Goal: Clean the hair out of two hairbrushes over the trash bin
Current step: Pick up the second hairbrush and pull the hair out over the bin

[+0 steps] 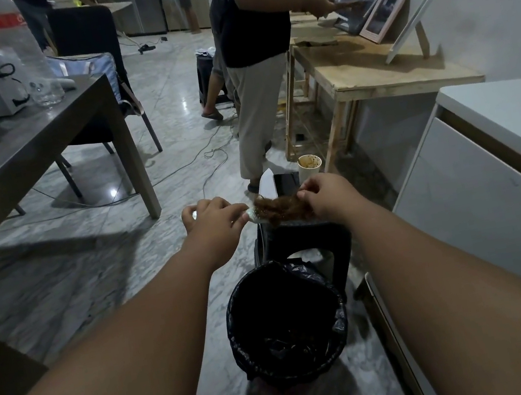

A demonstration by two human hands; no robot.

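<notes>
My left hand point(212, 218) grips a white hairbrush point(253, 216); only its pale head shows past my fingers. A brown tuft of hair point(280, 209) covers the bristles. My right hand point(326, 194) pinches that tuft at its right end. Both hands are held out in front of me, beyond and above the trash bin point(286, 323), which is round and lined with a black bag. I see no second hairbrush for certain.
A black plastic stool point(301, 239) stands just behind the bin, with a white object point(267, 182) and a paper cup point(309, 166) beyond it. A person point(257, 58) stands at a wooden table point(379, 68). A grey table point(33, 143) is on the left, white cabinets point(494, 190) on the right.
</notes>
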